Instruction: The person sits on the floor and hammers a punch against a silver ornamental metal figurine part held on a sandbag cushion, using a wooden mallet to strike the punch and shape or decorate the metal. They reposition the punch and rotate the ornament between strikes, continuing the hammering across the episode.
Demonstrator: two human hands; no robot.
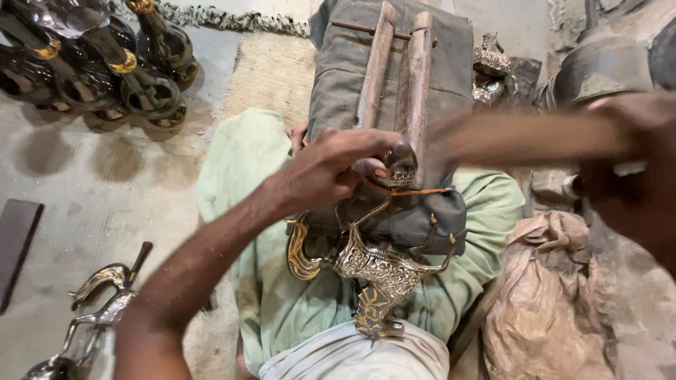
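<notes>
Place was floor-level metalcraft workshop. Bare, stained concrete floor served as work surface. Dark, brass-collared metal vases lay clustered at top left. Engraved silver-and-gold ornate metal vessel rested on worker's lap against two worn wooden bars over grey cloth padding. Polished swan-shaped metal pieces lay at lower left.
</notes>
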